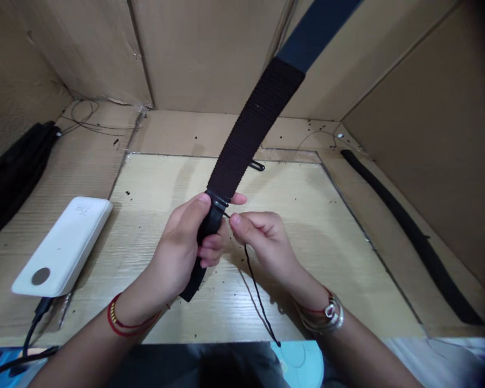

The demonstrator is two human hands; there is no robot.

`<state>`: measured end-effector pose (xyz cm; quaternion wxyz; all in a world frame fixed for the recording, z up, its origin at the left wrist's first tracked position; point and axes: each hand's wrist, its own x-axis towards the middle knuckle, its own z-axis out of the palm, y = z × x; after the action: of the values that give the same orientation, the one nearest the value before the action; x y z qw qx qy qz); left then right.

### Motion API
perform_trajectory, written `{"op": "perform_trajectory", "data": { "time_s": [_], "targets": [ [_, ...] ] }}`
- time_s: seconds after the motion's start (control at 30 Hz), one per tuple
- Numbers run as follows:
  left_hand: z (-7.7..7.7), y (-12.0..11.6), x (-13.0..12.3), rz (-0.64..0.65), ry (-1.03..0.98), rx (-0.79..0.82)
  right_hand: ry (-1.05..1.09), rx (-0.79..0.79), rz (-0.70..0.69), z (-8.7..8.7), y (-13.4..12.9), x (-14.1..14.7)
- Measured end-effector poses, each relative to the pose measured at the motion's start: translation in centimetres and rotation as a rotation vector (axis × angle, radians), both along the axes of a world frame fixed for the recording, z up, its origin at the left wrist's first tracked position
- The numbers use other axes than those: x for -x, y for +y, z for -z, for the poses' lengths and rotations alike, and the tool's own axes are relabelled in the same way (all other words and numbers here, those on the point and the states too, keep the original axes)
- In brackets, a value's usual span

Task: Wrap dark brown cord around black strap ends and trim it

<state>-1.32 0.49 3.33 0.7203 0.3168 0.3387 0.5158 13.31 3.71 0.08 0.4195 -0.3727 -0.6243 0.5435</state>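
While the left hand (173, 248) gripped a long dark strip (319, 32) near its lower end in the head view, the right hand (269, 237) pinched a thin black cord (251, 269) just beside it. The left thumb pressed on the front of the strip, right below a band of close cord windings (256, 126), and the other fingers curled behind it. On the right hand, thumb and forefinger met around the cord, a short length of which ran to the strip; the rest hung down to a turquoise object (303, 364) at the bottom edge. The strip stood tilted over a pale board (331, 269), its upper part leaning right and running out of the picture at the top.

A small black looped piece (258, 166) showed just beside the windings, partly hidden. To the left lay a white power bank (60, 248) with a black cable (33, 326) in its near end, and beyond it a black bundle (20, 167). Along the right side lay a second dark strip (412, 237), near the cardboard wall (428, 113).
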Motion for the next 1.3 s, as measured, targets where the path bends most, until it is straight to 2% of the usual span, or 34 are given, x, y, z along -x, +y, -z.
{"op": "perform_trajectory", "data": {
  "time_s": [0.1, 0.2, 0.33, 0.47, 0.6, 0.7, 0.77, 0.9, 0.97, 1.13, 1.3],
  "targets": [
    [0.6, -0.2, -0.6, -0.048, 0.086, -0.046, -0.138, -0.063, -0.089, 0.1, 0.3, -0.2],
    [1.2, -0.3, -1.2, -0.091, 0.195, -0.064, -0.048, -0.084, -0.061, 0.0, 0.2, -0.2],
    [2.1, -0.3, -1.7, -0.188, 0.401, -0.13, 0.23, 0.117, -0.089, -0.1, -0.2, 0.2],
    [2.8, -0.1, -1.8, -0.204, 0.511, -0.154, 0.209, 0.269, -0.16, 0.0, -0.1, 0.5],
    [2.8, 0.0, -1.9, -0.193, 0.481, -0.137, 0.271, 0.377, -0.135, -0.1, -0.1, 0.4],
    [2.7, 0.2, -2.0, -0.218, 0.402, -0.059, 0.325, 0.484, -0.063, -0.7, -0.4, 0.3],
    [2.5, 0.2, -2.1, -0.228, 0.314, -0.012, 0.347, 0.496, -0.032, -1.0, -0.7, 0.3],
    [2.0, 0.0, -2.2, -0.173, 0.117, 0.004, 0.418, 0.425, -0.057, -1.0, -1.2, 0.5],
    [1.6, -0.2, -2.1, -0.128, 0.077, 0.02, 0.449, 0.381, -0.022, -0.8, -1.4, 0.6],
    [1.5, -0.4, -1.9, -0.052, 0.058, 0.004, 0.391, 0.168, 0.197, -1.0, -1.8, 0.9],
    [2.4, 0.0, -2.0, -0.038, 0.209, 0.018, 0.277, -0.057, 0.397, -1.3, -2.4, 1.3]
  ]
}}
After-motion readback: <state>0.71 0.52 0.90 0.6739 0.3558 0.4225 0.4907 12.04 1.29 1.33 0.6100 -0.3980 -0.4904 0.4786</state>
